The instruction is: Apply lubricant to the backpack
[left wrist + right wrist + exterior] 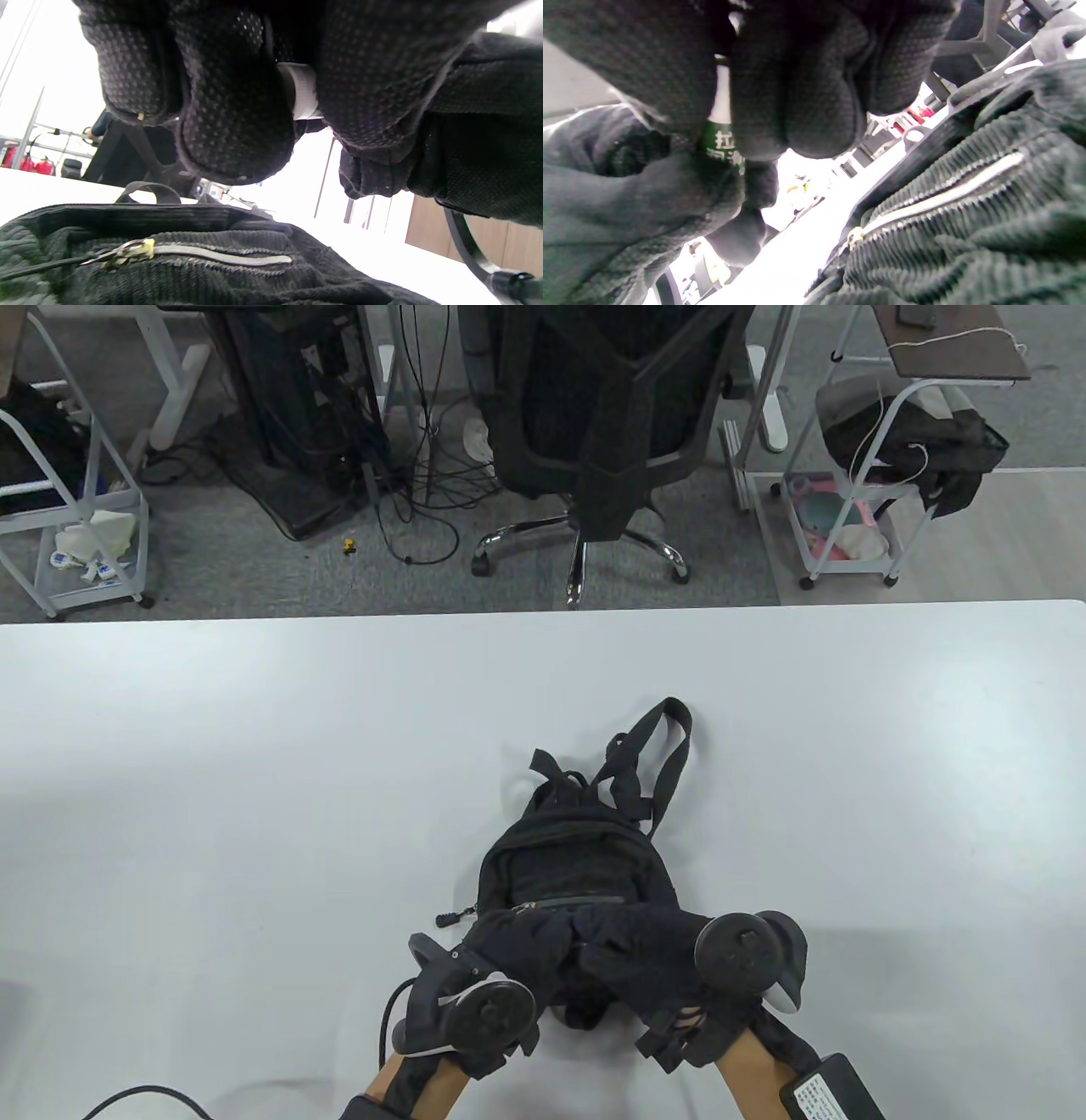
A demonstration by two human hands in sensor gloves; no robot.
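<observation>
A black backpack (556,857) lies on the white table (212,780), straps toward the far edge. Both hands meet just above its front pocket. My left hand (539,937) and right hand (611,946) together grip a small lubricant bottle. Its green body with white characters (721,146) shows between the gloved fingers (797,106) in the right wrist view. A white part of the bottle (303,91) shows between the left fingers (235,127). The pocket's silver zipper (220,254) and its pull (127,250) lie right below; the zipper also shows in the right wrist view (946,197).
An office chair (611,415) and wire carts (857,483) stand on the floor beyond the table's far edge. A black cable (144,1094) lies at the near left. A black box (827,1090) sits at my right forearm.
</observation>
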